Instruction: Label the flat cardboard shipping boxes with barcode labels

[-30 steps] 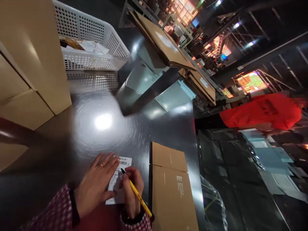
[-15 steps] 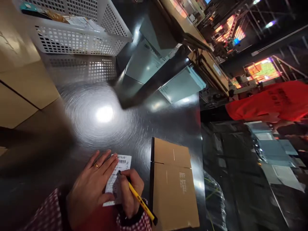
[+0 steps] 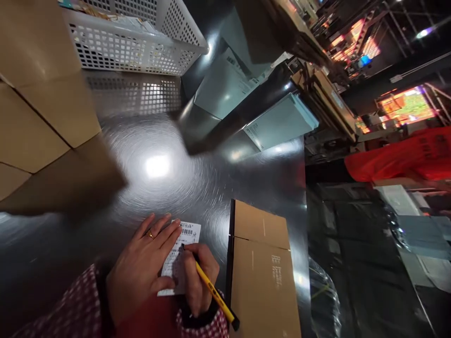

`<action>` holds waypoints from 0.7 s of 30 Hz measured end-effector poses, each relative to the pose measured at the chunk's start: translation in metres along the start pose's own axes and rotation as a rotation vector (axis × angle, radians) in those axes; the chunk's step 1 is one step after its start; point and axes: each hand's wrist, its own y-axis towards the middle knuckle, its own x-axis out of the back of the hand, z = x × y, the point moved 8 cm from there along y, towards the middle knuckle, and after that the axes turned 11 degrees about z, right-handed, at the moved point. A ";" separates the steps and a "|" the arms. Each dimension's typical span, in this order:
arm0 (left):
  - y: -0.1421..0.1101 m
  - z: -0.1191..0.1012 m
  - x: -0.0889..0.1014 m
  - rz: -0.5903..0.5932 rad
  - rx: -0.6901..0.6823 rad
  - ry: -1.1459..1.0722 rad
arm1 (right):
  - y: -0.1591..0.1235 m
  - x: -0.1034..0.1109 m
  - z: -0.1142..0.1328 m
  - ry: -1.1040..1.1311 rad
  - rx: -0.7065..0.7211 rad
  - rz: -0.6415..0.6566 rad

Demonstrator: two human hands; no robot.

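A white printed slip (image 3: 178, 258) with a barcode lies on the shiny metal table (image 3: 190, 188). My left hand (image 3: 143, 263), a ring on one finger, lies flat with its fingers stretched over the slip's left side. In my right hand (image 3: 200, 277) is a yellow marker pen (image 3: 214, 293) with black ends, its tip at the slip's middle. The fingers of that hand are closed round the pen and cover part of the slip. Handwritten marks show near the slip's top right corner. Just right of my right hand lies a flat brown cardboard box (image 3: 262, 277).
A white perforated basket (image 3: 134, 51) with papers inside stands at the back left. Brown cartons (image 3: 45, 103) are at the left. Grey-white packets (image 3: 282, 122) lie near the far right edge. Beyond the table is a person in a red shirt (image 3: 398, 155).
The view has shifted slightly, so the table and its things appear further right. My left hand still presses the slip, and my right hand keeps the pen on it.
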 end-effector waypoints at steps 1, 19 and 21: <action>0.000 0.000 -0.001 0.005 0.000 0.004 | 0.000 0.000 0.000 0.002 0.005 -0.001; -0.001 0.000 -0.004 0.047 0.013 -0.030 | 0.003 0.004 0.011 -0.021 0.021 -0.018; -0.002 0.001 -0.005 0.049 0.017 -0.043 | 0.003 0.004 0.011 -0.009 0.020 -0.011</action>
